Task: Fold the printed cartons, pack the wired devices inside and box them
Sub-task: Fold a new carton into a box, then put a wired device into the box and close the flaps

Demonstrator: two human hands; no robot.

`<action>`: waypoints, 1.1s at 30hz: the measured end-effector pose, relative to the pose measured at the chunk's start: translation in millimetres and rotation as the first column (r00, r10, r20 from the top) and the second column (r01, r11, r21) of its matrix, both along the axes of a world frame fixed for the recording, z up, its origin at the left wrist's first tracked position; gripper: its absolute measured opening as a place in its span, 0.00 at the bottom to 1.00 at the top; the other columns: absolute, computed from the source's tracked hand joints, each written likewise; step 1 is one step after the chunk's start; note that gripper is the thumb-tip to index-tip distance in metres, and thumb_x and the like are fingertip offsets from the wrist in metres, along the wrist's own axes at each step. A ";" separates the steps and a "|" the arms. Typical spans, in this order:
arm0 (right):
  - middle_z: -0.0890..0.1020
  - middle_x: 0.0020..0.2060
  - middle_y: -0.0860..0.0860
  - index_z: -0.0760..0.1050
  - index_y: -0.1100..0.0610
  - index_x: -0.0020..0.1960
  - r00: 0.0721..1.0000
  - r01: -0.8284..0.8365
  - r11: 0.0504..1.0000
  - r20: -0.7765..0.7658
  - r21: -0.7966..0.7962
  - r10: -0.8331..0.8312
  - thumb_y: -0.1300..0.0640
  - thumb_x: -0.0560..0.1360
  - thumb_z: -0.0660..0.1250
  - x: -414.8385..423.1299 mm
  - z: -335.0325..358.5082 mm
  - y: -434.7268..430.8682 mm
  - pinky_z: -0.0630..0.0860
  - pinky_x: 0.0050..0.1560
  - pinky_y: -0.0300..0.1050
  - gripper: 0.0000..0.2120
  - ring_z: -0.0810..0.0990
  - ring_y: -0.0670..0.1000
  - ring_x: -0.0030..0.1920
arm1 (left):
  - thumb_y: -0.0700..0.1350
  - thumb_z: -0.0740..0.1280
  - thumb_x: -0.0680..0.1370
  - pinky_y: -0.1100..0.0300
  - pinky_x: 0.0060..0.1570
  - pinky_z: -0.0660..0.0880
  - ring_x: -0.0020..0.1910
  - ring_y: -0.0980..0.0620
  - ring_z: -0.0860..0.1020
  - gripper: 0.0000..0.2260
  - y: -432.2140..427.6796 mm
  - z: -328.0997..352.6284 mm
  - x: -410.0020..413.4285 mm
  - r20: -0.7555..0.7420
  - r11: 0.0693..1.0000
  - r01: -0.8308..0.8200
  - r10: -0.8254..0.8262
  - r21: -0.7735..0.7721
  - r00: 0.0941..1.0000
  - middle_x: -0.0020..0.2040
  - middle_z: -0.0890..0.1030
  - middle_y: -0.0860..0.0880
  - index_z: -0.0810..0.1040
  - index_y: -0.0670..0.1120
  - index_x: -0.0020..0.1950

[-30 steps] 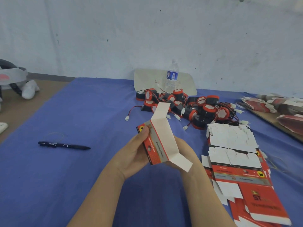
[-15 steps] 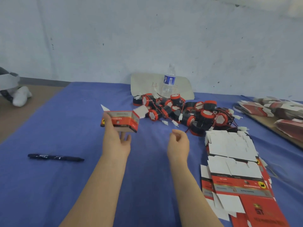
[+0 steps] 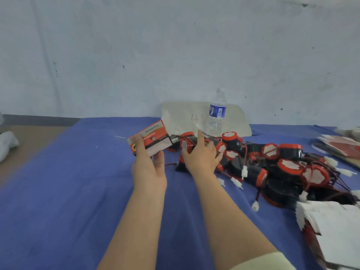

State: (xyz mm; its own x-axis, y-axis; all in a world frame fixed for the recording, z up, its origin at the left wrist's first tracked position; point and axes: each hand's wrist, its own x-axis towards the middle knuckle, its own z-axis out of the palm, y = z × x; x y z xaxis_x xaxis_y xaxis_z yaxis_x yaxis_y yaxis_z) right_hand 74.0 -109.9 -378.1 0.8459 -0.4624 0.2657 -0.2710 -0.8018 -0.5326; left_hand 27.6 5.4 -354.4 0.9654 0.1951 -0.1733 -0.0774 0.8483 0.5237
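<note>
My left hand (image 3: pixel 148 169) holds a folded red, grey and white printed carton (image 3: pixel 155 140) up over the blue cloth, thumb on one side and fingers on the other. My right hand (image 3: pixel 202 158) reaches with spread, mostly straight fingers onto the left end of the pile of wired devices (image 3: pixel 276 166). They are black drums with red caps, red wires and white plugs. One red-capped device (image 3: pixel 185 145) sits between its thumb and index finger; no closed grip shows.
A stack of flat white-backed cartons (image 3: pixel 331 221) lies at the right front. More flat cartons (image 3: pixel 342 142) rest on a board at far right. A water bottle (image 3: pixel 216 115) stands before a pale board (image 3: pixel 181 117) against the wall. A white object (image 3: pixel 5 143) lies at far left.
Both hands moved forward. The left carried the carton toward the device pile; the right, earlier hanging loosely curled over the cloth, now spreads onto the pile's left end. The camera tilted up.
</note>
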 end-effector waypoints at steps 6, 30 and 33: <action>0.73 0.65 0.52 0.58 0.51 0.74 0.998 -0.021 0.974 0.050 -0.226 0.033 0.42 0.77 0.62 -2.2 -21.7 2.3 0.64 0.61 0.52 0.29 0.68 0.56 0.65 | 0.54 0.69 0.76 0.66 0.45 0.78 0.37 0.62 0.82 0.10 11.7 -16.2 17.8 -0.028 1.000 -0.020 0.020 0.022 0.999 0.35 0.84 0.57 0.79 0.49 0.43; 0.74 0.61 0.51 0.61 0.47 0.74 0.947 -0.318 0.945 0.023 -0.077 0.321 0.41 0.79 0.58 -234.1 -24.4 18.3 0.64 0.66 0.54 0.26 0.72 0.55 0.62 | 0.57 0.65 0.77 0.60 0.49 0.77 0.50 0.54 0.82 0.13 45.2 -42.5 -168.7 -0.002 0.955 0.176 -0.181 0.240 0.983 0.48 0.85 0.53 0.80 0.50 0.53; 0.63 0.71 0.51 0.64 0.44 0.73 0.927 -0.369 0.930 0.067 -0.001 0.368 0.46 0.81 0.58 -234.5 -41.4 26.7 0.69 0.64 0.48 0.21 0.67 0.55 0.67 | 0.60 0.63 0.77 0.59 0.44 0.76 0.46 0.55 0.83 0.13 38.8 -55.4 -176.6 -0.018 0.946 0.221 -0.224 0.237 0.975 0.46 0.85 0.55 0.81 0.54 0.51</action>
State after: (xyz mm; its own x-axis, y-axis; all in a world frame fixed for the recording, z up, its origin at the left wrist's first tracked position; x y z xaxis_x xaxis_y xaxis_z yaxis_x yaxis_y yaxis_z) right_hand -160.5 -83.2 -419.5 0.9384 -0.1248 0.3223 0.0777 -0.8324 -0.5487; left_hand -149.0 44.2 -409.8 0.9902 0.0093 -0.1390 0.0933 0.6967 0.7112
